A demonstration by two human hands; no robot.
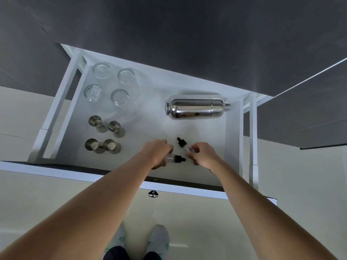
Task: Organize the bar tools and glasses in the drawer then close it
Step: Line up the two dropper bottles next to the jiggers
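The white drawer [204,132] stands pulled out below a dark countertop. My left hand [158,152] is shut on a clear dropper bottle [177,158] with a black cap pointing right. My right hand [203,153] is shut on a second dropper bottle [182,142], its black cap pointing up and left. A chrome cocktail shaker [197,109] lies on its side at the back right. Several ribbed clear glasses [120,98] stand at the back left. In front of them sit several steel jiggers [104,136].
The drawer's front panel [75,172] with a chrome knob [153,193] is nearest me. White drawer rails [58,109] run along both sides. The dark countertop [187,44] overhangs the drawer's back. My socked feet [140,241] stand on the pale floor.
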